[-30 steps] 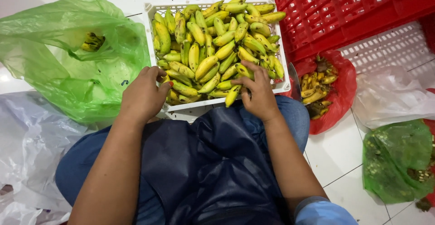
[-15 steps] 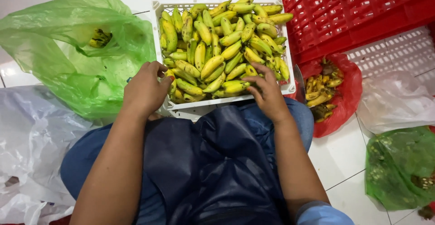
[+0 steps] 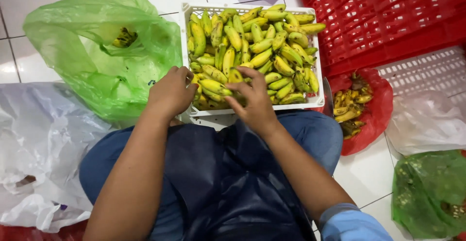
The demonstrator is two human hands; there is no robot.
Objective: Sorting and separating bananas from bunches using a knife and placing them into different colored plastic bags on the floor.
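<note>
left hand (image 3: 171, 93) curled over the near-left rim of the white crate (image 3: 315, 102), right hand (image 3: 255, 106) closed on small bananas (image 3: 216, 86) at its near edge; crate heaped with yellow-green bananas, green bag (image 3: 82, 51) left, red bag (image 3: 366, 134) right

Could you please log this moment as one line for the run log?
left hand: on bananas at crate's near-left corner | right hand: on bananas at near edge | white crate: full | green bag: left, open

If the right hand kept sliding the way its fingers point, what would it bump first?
Probably the small yellow-green bananas heaped in the white plastic crate; the right hand already rests at their near edge, though depth is unclear.
</note>
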